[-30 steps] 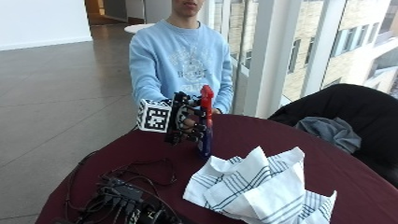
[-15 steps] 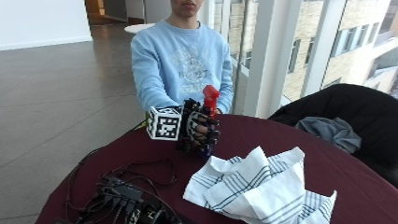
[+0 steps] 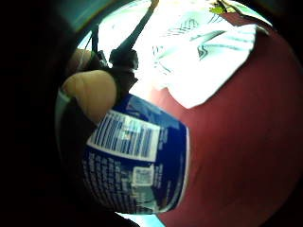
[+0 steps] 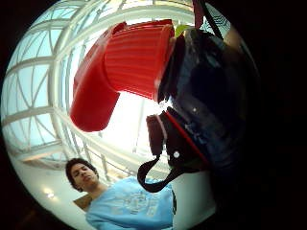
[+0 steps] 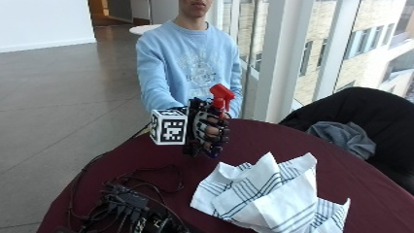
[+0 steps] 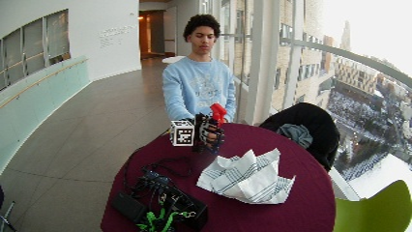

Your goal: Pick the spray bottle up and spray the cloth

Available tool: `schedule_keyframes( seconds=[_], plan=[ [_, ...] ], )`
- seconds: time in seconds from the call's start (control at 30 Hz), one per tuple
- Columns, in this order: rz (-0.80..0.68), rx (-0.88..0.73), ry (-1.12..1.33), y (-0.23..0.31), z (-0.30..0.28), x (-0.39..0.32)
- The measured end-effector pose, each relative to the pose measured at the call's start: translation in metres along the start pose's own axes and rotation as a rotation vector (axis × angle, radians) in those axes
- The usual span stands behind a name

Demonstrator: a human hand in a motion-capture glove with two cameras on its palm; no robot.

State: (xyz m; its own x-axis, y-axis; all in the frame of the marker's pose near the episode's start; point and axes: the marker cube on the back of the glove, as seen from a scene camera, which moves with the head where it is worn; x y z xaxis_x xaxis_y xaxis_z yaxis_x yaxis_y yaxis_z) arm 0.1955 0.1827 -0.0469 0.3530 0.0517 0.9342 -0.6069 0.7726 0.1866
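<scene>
hand [image 5: 206,129] wraps spray bottle [image 5: 218,109] upright, lifted off the surface [image 5: 271,138] | red nozzle above fingers — trigger reachable | cloth [image 5: 271,194] crumpled just beyond — likely target

Round maroon table [image 5: 362,189]; cable tangle with black electronics [image 5: 129,208] on it; black chair [image 5: 362,109] holding grey garment [image 5: 343,138].

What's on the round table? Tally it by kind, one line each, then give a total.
Spray bottle, held in the gloved right hand: 1
Striped cloth: 1
Heap of black cables and electronics: 1
Total: 3
</scene>
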Motion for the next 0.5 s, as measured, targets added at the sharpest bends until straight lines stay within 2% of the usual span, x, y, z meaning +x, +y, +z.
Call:
schedule_keyframes(
  seconds=[0.3,0.5],
  plan=[
    [0.119,-0.115,0.095,-0.038,-0.026,-0.024],
    [0.292,-0.263,0.11,-0.061,-0.029,-0.025]
  ],
)
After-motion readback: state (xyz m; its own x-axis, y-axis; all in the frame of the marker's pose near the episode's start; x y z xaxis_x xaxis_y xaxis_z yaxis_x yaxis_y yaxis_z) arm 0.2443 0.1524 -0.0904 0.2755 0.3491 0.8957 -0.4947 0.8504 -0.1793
